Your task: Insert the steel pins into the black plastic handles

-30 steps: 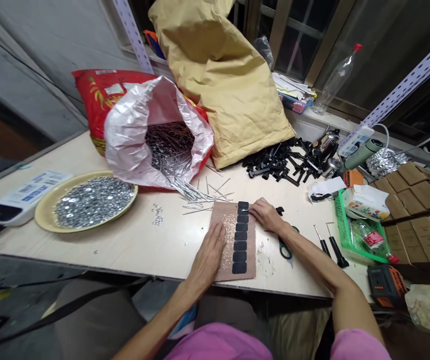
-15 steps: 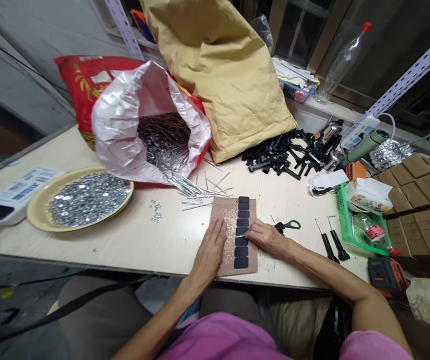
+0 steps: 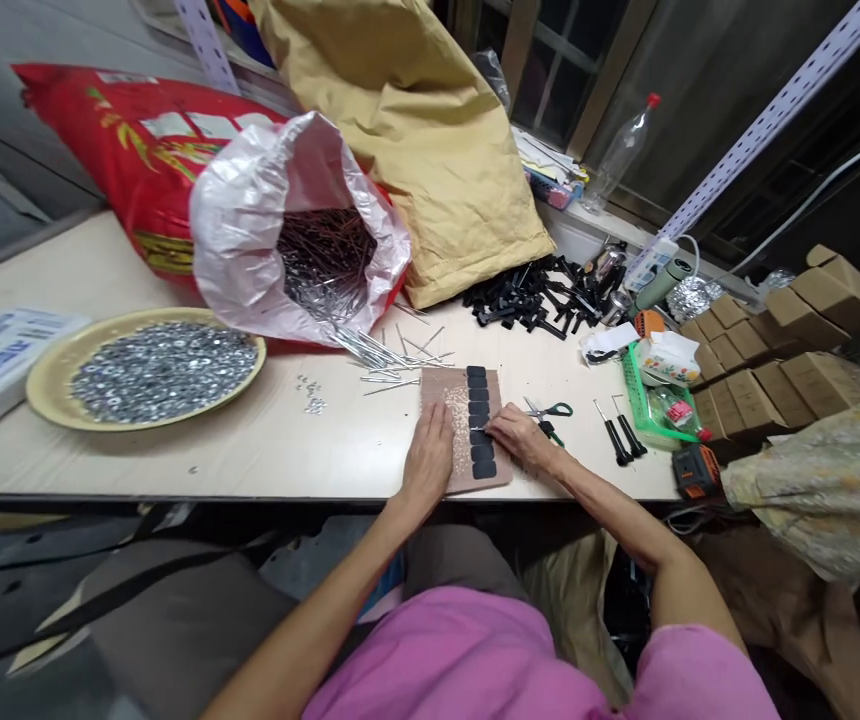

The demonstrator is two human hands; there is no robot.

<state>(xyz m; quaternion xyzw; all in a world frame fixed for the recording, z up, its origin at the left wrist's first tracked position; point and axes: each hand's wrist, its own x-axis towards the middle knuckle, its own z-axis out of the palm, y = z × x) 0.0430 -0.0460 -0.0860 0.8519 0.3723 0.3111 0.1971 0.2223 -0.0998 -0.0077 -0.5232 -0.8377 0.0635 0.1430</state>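
A brown board (image 3: 460, 390) lies near the table's front edge, with a column of black pads (image 3: 479, 420) down its right half and a pale speckled patch in the middle. My left hand (image 3: 428, 458) rests flat on the board's left side, fingers stretched out. My right hand (image 3: 517, 436) sits at the board's right edge, its fingers pinched against one of the lower black pads; a thin metal pin seems to be in the pinch. Green-handled scissors (image 3: 548, 411) lie just beyond my right hand.
An open plastic bag of metal pins (image 3: 302, 240) spills loose pins toward the board. A yellow plate of small metal pieces (image 3: 146, 368) sits left. Black plastic parts (image 3: 531, 296), two black-handled tools (image 3: 621, 432), a green basket (image 3: 644, 400) and cardboard boxes (image 3: 767, 370) lie right.
My right hand slid from the top of the pad column down to a lower pad. The left hand stayed on the board. The view pulled back and turned right.
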